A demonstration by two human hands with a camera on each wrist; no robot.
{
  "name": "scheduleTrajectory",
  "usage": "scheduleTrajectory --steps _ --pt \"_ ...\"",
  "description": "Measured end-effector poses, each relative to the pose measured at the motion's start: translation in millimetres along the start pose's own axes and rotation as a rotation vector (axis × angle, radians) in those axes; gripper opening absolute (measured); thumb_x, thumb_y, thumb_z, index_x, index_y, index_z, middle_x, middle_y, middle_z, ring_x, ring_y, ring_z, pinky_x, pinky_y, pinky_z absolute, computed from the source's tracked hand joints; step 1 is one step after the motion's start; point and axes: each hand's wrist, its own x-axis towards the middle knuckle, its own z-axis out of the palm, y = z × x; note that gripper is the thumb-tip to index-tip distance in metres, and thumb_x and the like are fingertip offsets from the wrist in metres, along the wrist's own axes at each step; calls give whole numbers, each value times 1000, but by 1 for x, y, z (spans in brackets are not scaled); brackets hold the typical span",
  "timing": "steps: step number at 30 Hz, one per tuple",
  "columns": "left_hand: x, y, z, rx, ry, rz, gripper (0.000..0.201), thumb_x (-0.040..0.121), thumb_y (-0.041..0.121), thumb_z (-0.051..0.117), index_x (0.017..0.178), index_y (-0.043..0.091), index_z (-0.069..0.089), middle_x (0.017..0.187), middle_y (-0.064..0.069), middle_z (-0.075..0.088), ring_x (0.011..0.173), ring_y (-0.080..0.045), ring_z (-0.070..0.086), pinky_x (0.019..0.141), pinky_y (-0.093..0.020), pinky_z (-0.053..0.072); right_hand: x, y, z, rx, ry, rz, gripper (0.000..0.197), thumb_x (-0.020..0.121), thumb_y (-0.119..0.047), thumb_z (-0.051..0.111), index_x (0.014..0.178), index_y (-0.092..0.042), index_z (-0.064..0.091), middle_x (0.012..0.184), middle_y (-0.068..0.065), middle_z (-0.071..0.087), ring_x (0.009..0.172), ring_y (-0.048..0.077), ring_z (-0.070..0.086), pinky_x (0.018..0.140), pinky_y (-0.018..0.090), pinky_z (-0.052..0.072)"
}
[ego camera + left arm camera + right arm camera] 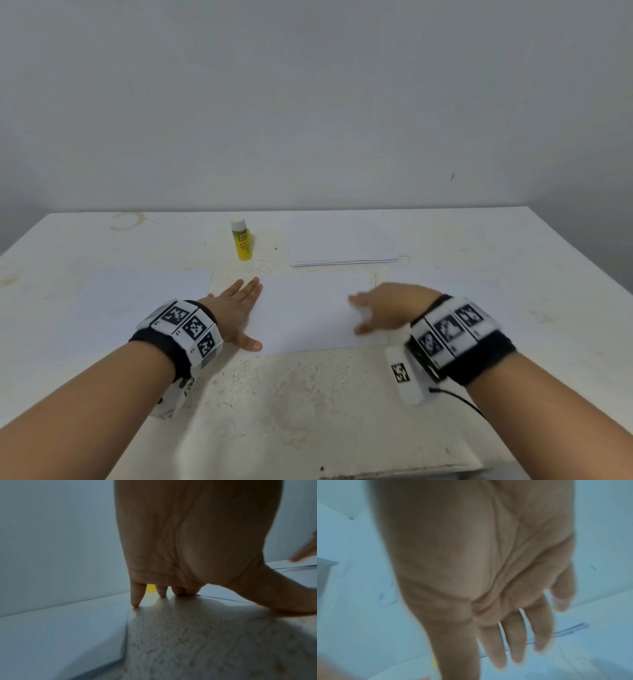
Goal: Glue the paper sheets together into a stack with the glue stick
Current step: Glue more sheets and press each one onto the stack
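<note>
A flat white paper sheet lies between both hands — left hand spread flat at its left edge, right hand spread, blurred, over its right side.

We noted a yellow-green glue stick with a white cap, white paper sheets, and a white table with brownish ring stains. Wristbands were black, carrying white blocks with black-and-white square-code markers.

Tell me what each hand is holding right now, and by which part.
Nothing is gripped. The left hand lies flat, fingers straight, at the left edge of the middle paper sheet. The right hand is open and blurred over its right side. The glue stick stands untouched.
</note>
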Motion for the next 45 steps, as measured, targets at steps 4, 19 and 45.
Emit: scheduleTrajectory --steps 4,19,45 --pt "2 -1 1 -4 2 1 119 80 69 54 147 12 -25 155 1 -31 146 -20 -19 116 -56 14 47 14 -17 109 198 142 32 100 -26 41 116 -7 60 128 12 57 116 26 53 93 31 43" --pt "4 -4 5 6 -2 3 118 79 71 51 147 12 -26 154 2 -33 146 -21 -20 116 -56 14 49 36 3 -51 96 70 103 77 -55 70 153 -19 9 146 4 40 132 25 41 100 39 40" --pt "7 -4 6 -16 23 -11 119 79 71 54 147 16 -26 155 5 -31 146 -19 -19 115 -58 10 67 16 17 29 8 -24 139 62 -51 83 150 -21 -20 159 -2 -20 148 18 -9 114 58 -1"
